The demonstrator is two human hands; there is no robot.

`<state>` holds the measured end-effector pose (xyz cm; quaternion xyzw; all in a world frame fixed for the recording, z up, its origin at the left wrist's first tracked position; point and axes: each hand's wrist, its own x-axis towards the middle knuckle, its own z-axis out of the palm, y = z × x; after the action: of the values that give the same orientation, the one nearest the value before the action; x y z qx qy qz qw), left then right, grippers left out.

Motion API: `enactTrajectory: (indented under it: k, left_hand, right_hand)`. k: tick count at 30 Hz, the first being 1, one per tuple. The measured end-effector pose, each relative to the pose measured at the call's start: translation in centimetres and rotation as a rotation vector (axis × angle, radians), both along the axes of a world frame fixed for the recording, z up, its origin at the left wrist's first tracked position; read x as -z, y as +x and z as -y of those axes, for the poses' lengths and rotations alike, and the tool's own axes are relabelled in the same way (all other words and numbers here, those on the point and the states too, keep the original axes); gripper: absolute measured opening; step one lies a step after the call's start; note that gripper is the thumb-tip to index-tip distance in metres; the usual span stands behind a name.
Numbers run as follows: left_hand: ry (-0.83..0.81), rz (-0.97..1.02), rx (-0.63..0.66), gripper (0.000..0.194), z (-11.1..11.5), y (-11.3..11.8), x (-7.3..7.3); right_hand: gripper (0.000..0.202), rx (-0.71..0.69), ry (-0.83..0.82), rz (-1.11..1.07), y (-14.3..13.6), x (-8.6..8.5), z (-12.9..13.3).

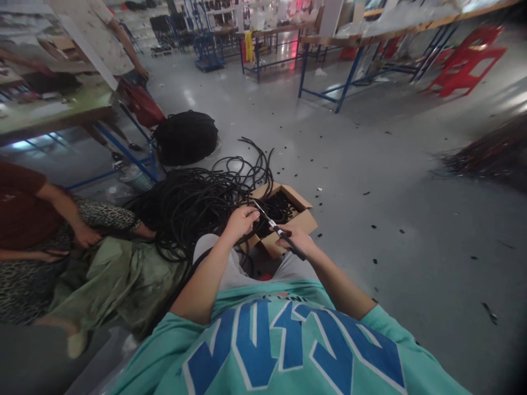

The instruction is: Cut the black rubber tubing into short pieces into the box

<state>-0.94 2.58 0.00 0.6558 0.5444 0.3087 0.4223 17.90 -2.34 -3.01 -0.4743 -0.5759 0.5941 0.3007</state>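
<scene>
My left hand (242,223) is closed in a pinch just left of the cutting tool, on what looks like a black tube; the fingers hide most of it. In my right hand (297,240) is a pair of scissors (272,224) with black-and-white handles, its thin metal blade pointing up and left past my left fingertips. Below both hands stands an open cardboard box (305,220) between my knees. Short black cut pieces (283,206) lie inside it. A large tangle of long black tubes (193,197) spreads beside the box on the left.
A person (24,214) sits close on my left, with green fabric (123,269) nearby. Behind the tangle stands a black bundle (187,137). Small black scraps lie on the grey floor (370,192). Tables (329,39), a red stool (469,63) and another standing person (99,38) are farther off.
</scene>
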Motion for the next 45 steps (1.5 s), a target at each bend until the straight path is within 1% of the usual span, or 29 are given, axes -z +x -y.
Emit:
enactTrajectory:
  k: [3, 6, 9, 12, 17, 22, 25, 27, 29, 31, 33, 34, 36, 38, 41, 43, 45]
  left_hand:
    - [-0.026, 0.0, 0.041, 0.024, -0.1, 0.1, 0.1]
    - [-0.149, 0.115, 0.073, 0.031, -0.4, 0.3, 0.4]
    - [-0.254, 0.251, 0.095, 0.031, -1.1, 0.2, 0.7]
    - [-0.351, 0.328, 0.106, 0.032, -2.0, -0.1, 1.0]
    - [-0.514, 0.408, 0.076, 0.029, -4.1, -0.3, 2.4]
    - [-0.565, 0.439, 0.036, 0.019, -5.6, -0.5, 3.7]
    - [-0.551, 0.432, 0.031, 0.013, -5.9, -0.8, 4.2]
    - [-0.507, 0.412, 0.016, 0.013, -5.9, -1.0, 4.4]
    - [-0.438, 0.385, -0.024, 0.019, -5.7, -1.2, 4.7]
    - [-0.365, 0.357, -0.082, 0.032, -5.4, -1.3, 4.8]
    - [-0.306, 0.344, -0.138, 0.042, -5.0, -1.3, 4.6]
    - [-0.283, 0.345, -0.156, 0.043, -4.7, -1.3, 4.4]
    - [-0.246, 0.365, -0.179, 0.037, -4.1, -1.2, 3.8]
    - [-0.22, 0.399, -0.197, 0.026, -3.3, -1.0, 3.2]
    - [-0.177, 0.415, -0.183, 0.018, -2.0, -0.8, 2.2]
    - [-0.133, 0.373, -0.146, 0.018, -1.2, -0.7, 1.8]
    - [-0.095, 0.307, -0.122, 0.02, -0.4, -0.7, 1.4]
  right_hand:
    - [0.041, -0.031, 0.001, -0.09, 0.1, 0.4, -0.7]
    - [0.044, -0.002, 0.004, -0.141, -0.1, 0.7, -1.3]
    - [0.047, 0.024, -0.081, -0.122, -0.3, 0.9, -1.6]
    - [0.051, 0.046, -0.124, -0.122, -0.6, 1.2, -1.8]
    - [0.048, 0.121, -0.111, -0.059, -1.2, 2.0, -3.0]
    - [0.044, 0.14, -0.088, 0.009, -1.5, 2.6, -4.2]
    - [0.041, 0.165, -0.091, 0.016, -1.3, 3.4, -4.7]
    - [0.039, 0.193, -0.094, -0.002, -1.1, 4.1, -5.1]
    - [0.038, 0.216, -0.1, -0.025, -0.9, 4.7, -5.5]
    - [0.039, 0.228, -0.105, -0.041, -0.7, 4.8, -5.7]
    - [0.041, 0.225, -0.113, -0.07, -0.7, 4.6, -5.6]
    - [0.043, 0.221, -0.122, -0.091, -0.7, 4.4, -5.4]
    - [0.048, 0.211, -0.147, -0.134, -0.8, 3.8, -4.8]
    - [0.051, 0.181, -0.165, -0.169, -0.9, 3.3, -3.8]
    - [0.05, 0.074, -0.12, -0.205, -0.8, 2.5, -2.3]
    - [0.048, -0.002, -0.067, -0.194, -0.7, 1.9, -1.3]
    - [0.049, -0.03, -0.037, -0.158, -0.7, 1.2, -0.5]
